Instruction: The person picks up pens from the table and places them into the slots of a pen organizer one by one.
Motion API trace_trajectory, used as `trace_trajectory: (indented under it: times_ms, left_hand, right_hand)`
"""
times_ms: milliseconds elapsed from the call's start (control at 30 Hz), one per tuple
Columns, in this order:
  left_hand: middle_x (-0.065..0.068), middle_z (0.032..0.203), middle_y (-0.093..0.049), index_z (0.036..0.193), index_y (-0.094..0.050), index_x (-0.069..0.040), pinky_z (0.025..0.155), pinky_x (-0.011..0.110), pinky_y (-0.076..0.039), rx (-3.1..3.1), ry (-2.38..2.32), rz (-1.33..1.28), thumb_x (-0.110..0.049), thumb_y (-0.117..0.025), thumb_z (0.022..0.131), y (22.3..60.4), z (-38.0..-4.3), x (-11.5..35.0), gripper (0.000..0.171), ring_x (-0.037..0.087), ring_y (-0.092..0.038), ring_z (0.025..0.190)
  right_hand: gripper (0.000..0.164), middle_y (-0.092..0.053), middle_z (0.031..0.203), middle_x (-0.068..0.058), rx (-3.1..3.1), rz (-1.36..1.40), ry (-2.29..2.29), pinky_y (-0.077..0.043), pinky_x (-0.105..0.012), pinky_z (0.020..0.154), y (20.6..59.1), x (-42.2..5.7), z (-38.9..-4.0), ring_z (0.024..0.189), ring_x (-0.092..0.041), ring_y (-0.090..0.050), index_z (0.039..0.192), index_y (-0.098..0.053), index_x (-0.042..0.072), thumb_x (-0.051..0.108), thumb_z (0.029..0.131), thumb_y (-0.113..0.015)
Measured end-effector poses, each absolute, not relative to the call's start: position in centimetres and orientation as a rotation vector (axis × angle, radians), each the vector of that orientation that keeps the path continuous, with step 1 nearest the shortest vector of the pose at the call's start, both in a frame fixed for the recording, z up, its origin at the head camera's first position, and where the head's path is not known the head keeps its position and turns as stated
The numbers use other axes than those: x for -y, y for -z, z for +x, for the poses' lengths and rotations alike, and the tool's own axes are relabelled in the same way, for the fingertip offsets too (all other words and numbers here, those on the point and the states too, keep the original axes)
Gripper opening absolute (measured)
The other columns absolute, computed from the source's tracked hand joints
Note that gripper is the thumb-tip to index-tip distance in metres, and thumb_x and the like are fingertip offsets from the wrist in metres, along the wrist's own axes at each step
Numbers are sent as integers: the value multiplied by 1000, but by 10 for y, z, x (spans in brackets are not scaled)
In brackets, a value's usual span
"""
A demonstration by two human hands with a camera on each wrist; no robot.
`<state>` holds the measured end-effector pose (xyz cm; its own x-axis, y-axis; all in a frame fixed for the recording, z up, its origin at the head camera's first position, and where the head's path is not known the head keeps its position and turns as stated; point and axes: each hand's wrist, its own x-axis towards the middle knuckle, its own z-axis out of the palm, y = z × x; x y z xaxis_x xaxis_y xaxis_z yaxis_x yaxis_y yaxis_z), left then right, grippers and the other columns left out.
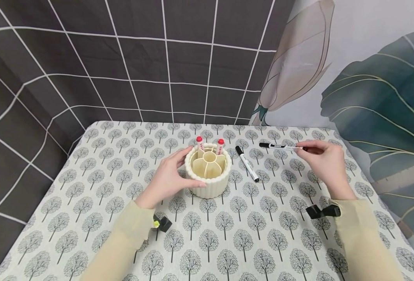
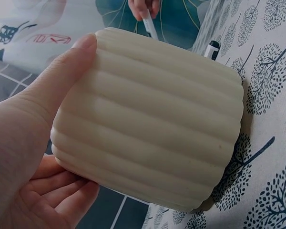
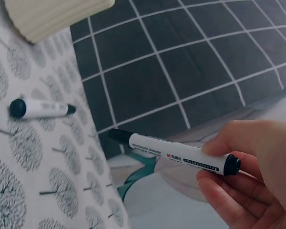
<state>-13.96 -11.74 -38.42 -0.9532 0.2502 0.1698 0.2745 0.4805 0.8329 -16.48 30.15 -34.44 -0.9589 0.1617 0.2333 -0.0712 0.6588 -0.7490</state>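
So the right hand (image 1: 324, 164) has a marker (image 1: 280, 146) pinched near its tail between thumb and fingers, over the table (image 1: 259, 249), right of the cup (image 1: 210, 192). It's lying nearly level, long axis side to side, black cap aimed left. The left hand (image 1: 168, 177) grips the cup, spread wide around it, thumb across the front. A second marker (image 1: 248, 166) lies slanted between, cap pointing away from the person. Lower ends of the two red-capped markers (image 1: 200, 144) are hidden inside the cup, and some tiny print's unreadable.
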Motion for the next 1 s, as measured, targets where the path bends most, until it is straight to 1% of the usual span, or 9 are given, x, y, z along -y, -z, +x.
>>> trace_trajectory:
  times_ms: [167,433,633,867,1000]
  left_hand:
    - [5,152,-48,154,-43,-9,107,37,-46,2688,1511,-476,-58,-94,57,384,-139,118,120,27,-54,131]
    - [5,153,-47,155,-43,-10,107,36,-46,2682,1512,-478,-59,-93,57,385,-139,117,120,27,-54,131]
    - [6,153,-47,155,-43,-10,107,36,-46,2688,1510,-476,-57,-94,58,384,-139,117,119,27,-53,132]
    - [4,154,-46,155,-43,-13,107,36,-46,2700,1519,-453,-57,-94,57,383,-138,117,119,27,-53,132]
    - [4,154,-46,155,-42,-13,107,36,-46,2699,1519,-452,-57,-94,57,383,-138,117,120,27,-53,132]
  right_hand:
    - [27,-72,88,18,2535,-6,-1282,-52,-9,69,336,-295,-164,80,1,-68,108,-77,2,21,89,-82]
    - [28,-75,96,12,2499,32,-1362,-54,-11,74,322,-281,-158,84,-2,-71,110,-77,4,19,87,-84]
    - [28,-76,95,9,2444,84,-1403,-56,-13,75,312,-271,-154,82,-5,-72,110,-77,2,15,86,-84]
    - [25,-76,93,5,2371,149,-1423,-57,-15,73,300,-260,-151,78,-7,-73,107,-78,-1,10,85,-84]
    - [24,-77,96,1,2321,198,-1464,-58,-17,74,294,-254,-149,78,-10,-73,106,-77,-3,7,84,-84]
